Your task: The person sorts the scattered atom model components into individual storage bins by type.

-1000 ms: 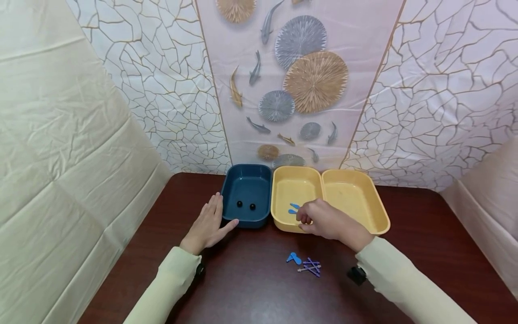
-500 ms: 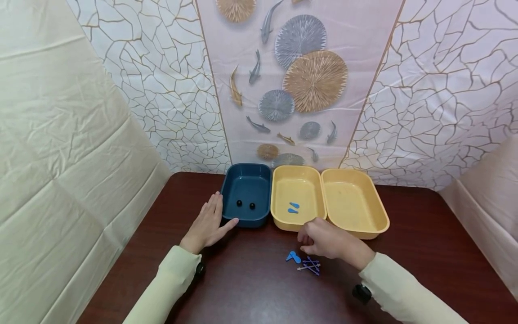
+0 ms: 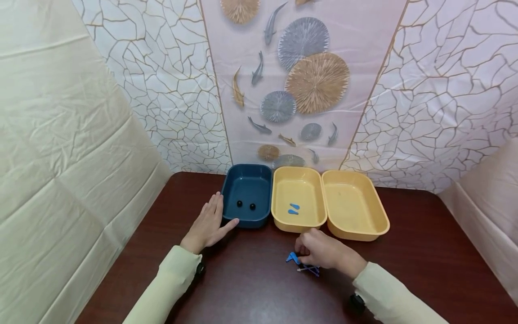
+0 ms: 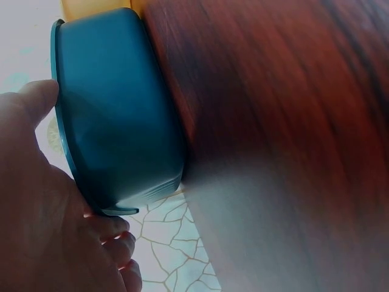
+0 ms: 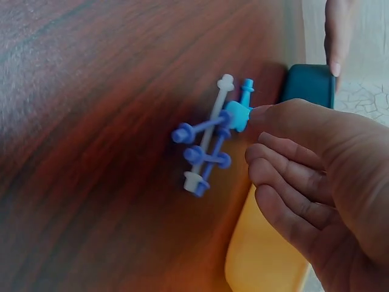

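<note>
My left hand (image 3: 204,225) rests with straight fingers along the left side of the dark blue tray (image 3: 248,168), its thumb at the front rim. The left wrist view shows the same hand (image 4: 48,182) against the tray's edge. My right hand (image 3: 323,249) is low over the table, fingers loosely bent. Its thumb tip is right at the light blue pieces (image 5: 239,115), with a gap between thumb and the visible fingers. Several purple sticks with knobbed ends (image 5: 209,159) and a whitish one (image 5: 213,118) lie crossed beside them, partly hidden by the hand in the head view.
Two black balls (image 3: 252,206) lie in the blue tray. A yellow tray (image 3: 299,225) next to it holds two blue teardrop-shaped pieces (image 3: 294,207). Another yellow tray (image 3: 358,234) stands to its right. A patterned cloth (image 3: 315,83) hangs behind the table.
My right hand has drawn back from over the middle yellow tray and come down toward me to the small pieces on the table. The left hand has stayed in place.
</note>
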`<state>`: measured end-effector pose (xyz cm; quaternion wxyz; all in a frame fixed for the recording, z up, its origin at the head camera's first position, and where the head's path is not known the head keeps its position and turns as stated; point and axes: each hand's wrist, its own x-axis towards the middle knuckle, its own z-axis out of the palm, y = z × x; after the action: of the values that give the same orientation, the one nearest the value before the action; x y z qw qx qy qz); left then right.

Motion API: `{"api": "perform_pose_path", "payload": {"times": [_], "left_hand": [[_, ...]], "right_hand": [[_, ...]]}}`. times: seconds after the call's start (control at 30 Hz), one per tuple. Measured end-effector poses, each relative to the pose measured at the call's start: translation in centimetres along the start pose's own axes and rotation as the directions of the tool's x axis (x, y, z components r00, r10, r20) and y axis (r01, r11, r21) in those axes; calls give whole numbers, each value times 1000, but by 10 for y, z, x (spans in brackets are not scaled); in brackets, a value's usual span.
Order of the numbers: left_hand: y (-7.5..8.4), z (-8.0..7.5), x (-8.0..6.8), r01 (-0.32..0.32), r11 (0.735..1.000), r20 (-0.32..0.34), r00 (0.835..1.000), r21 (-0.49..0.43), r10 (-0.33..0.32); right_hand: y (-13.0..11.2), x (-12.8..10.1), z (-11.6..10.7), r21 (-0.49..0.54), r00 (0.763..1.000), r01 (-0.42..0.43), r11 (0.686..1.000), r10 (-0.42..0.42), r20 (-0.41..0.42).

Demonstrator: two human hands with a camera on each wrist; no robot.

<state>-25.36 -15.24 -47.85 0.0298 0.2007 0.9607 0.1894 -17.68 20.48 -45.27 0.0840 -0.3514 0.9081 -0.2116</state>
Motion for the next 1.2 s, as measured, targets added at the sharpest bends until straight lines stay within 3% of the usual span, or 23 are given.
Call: {"api": "perform_pose_path", "payload": {"times": [0.2, 0.37, 0.77, 1.2], "left_hand": [[1, 2, 1, 0, 1000, -9, 1000, 2, 0], [1, 2, 2, 4, 1000, -3, 1000, 4, -4], [1, 2, 2, 6, 1000, 4, 1000, 8, -6], [0, 0, 0, 7, 1000, 6, 1000, -2, -7]], "right_hand": [[3, 1, 7, -19, 999, 34, 999, -34, -24], [3, 3, 10, -17, 1000, 12, 1000, -12, -12], [6, 2, 13, 82, 999, -44, 996, 44, -4], [1, -2, -21, 44, 999, -17, 999, 18, -43]]}}
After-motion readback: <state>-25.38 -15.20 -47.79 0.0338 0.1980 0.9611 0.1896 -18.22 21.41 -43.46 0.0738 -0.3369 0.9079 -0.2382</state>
